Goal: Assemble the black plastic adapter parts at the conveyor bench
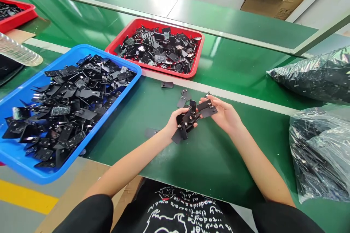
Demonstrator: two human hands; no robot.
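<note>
One green workbench (pixel 232 167) is stretching across most of the view. At its left, a large blue tray (pixel 35 175) is bearing a heap of thin black parts (pixel 86 94). Behind it and to its right, a red tray (pixel 200 52) is holding a second heap of similar parts (pixel 154 43). Near the right edge, a clear bag (pixel 319 153) is lying full of dark contents, and another bag (pixel 314 76) is resting just behind it.

In the middle, well to the right of the blue tray, two bare hands are working close together above the bench. The left hand (pixel 172 121) is curling its fingers around a bunch of black pieces (pixel 187 121), which are sticking out at many angles while the thumb is pressing from above. The right hand (pixel 225 113) is reaching in beside the bunch, its fingers extending close to one another and holding flat pieces (pixel 208 111) at their tips; one cannot tell how its thumb is pressing, since the pieces are hiding it.

Smallest, a few loose pieces (pixel 183 99) are lying on the bench just beyond the left hand, and a single piece (pixel 167 85) is resting nearer the red tray.
</note>
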